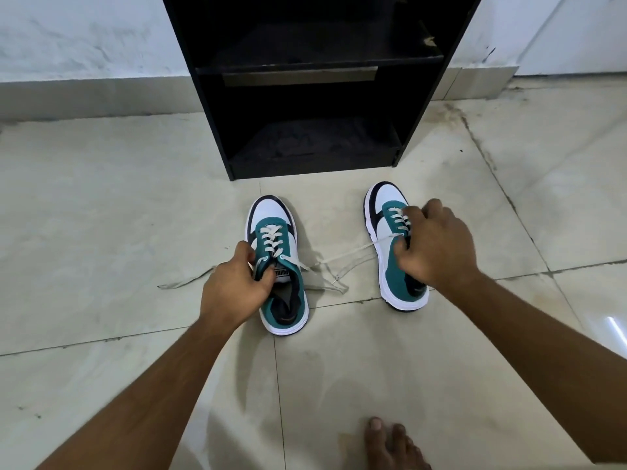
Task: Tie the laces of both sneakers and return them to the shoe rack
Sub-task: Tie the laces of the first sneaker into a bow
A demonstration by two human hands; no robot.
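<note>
Two teal, white and black sneakers stand on the tiled floor, toes toward a black shoe rack [468, 45]. My left hand [234, 286] grips the left sneaker [271, 212] at the side of its collar, thumb near the tongue. My right hand [437, 245] lies over the right sneaker [386, 201], fingers closed on its upper by the laces. Both sneakers' white laces are untied. One loose lace [346, 254] runs from the right sneaker across the floor toward the left one, and another trails left of the left sneaker. The right sneaker's opening is hidden by my hand.
The rack has two open dark shelves, the lower one [315, 157] just behind the sneakers. A white wall with a grey skirting [95, 96] runs behind it. My bare foot [390, 442] rests on the floor at the bottom right.
</note>
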